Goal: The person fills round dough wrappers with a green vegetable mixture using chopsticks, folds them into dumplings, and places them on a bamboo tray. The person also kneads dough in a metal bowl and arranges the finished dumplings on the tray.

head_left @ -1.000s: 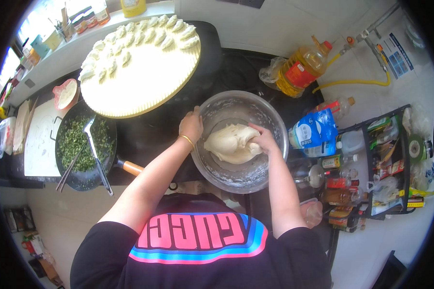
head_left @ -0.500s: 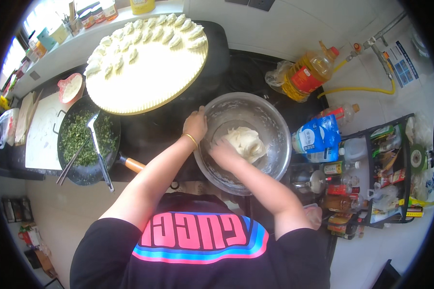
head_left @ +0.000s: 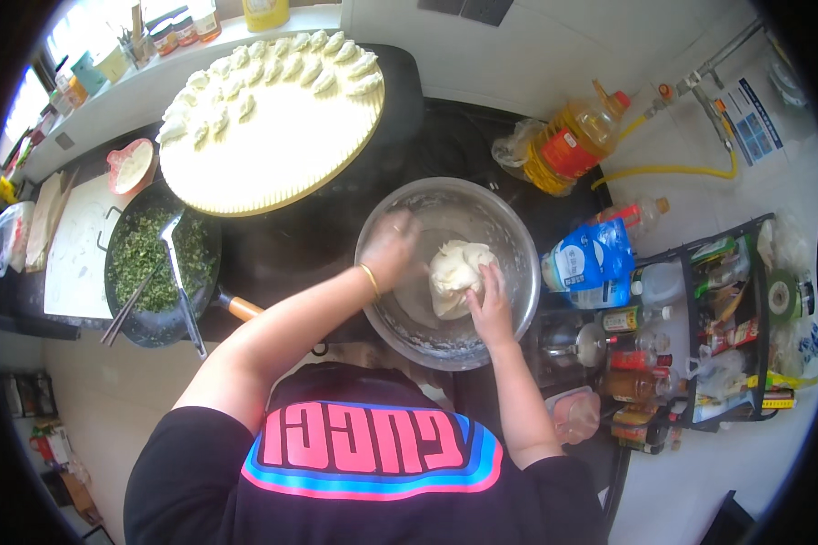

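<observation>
A pale lump of dough (head_left: 457, 271) lies in a wide metal bowl (head_left: 524, 227), whose inner wall is streaked with flour and dough bits. My right hand (head_left: 491, 313) grips the dough's near right side, fingers and thumb pressed against it. Inside the bowl's left part is my left hand (head_left: 394, 247), a little apart from the dough. Motion smears its fingers, so their shape is unclear. A gold bangle (head_left: 370, 280) circles my left wrist.
On the left, a wok (head_left: 159, 331) holds chopped greens, a spatula and chopsticks. Behind it sits a large round tray (head_left: 273, 173) with rows of shaped dough pieces. To the right stand an oil jug (head_left: 568, 150), a blue bag (head_left: 591, 259) and a rack (head_left: 691, 345) beside bottles.
My left hand has moved from the bowl's rim into the bowl. My right hand has shifted from the dough's left side to its right, and the dough looks more gathered.
</observation>
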The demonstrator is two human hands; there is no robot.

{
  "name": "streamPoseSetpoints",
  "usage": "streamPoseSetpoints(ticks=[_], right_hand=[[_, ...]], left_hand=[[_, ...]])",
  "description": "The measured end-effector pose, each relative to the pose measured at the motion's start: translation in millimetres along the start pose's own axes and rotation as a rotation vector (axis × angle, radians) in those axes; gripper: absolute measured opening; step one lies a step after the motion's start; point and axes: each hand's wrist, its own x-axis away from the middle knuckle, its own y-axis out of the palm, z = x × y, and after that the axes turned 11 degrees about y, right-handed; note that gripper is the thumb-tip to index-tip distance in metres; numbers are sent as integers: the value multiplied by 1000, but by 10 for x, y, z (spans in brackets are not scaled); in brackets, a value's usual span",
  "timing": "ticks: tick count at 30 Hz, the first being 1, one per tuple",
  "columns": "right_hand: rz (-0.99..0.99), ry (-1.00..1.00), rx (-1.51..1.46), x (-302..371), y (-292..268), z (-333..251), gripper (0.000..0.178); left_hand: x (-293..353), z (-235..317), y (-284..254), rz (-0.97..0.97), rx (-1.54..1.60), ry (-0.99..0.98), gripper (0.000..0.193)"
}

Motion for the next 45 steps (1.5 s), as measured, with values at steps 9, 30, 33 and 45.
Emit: streamPoseSetpoints(ticks=[9, 30, 33, 45], right_hand=[[72, 333, -529, -143, 58, 192, 50], [-483, 554, -10, -184, -12, 102, 148], [-436, 461, 111, -187, 110, 61, 144], [-309, 647, 408, -265, 577, -436, 128]], left_hand=[[-208, 733, 444, -169, 536, -430, 118], [-553, 228, 313, 316, 2266, -1088, 32], [-694, 268, 73, 322, 2408, -989, 34], [-506, 437, -1408, 355, 2417, -500, 36]])
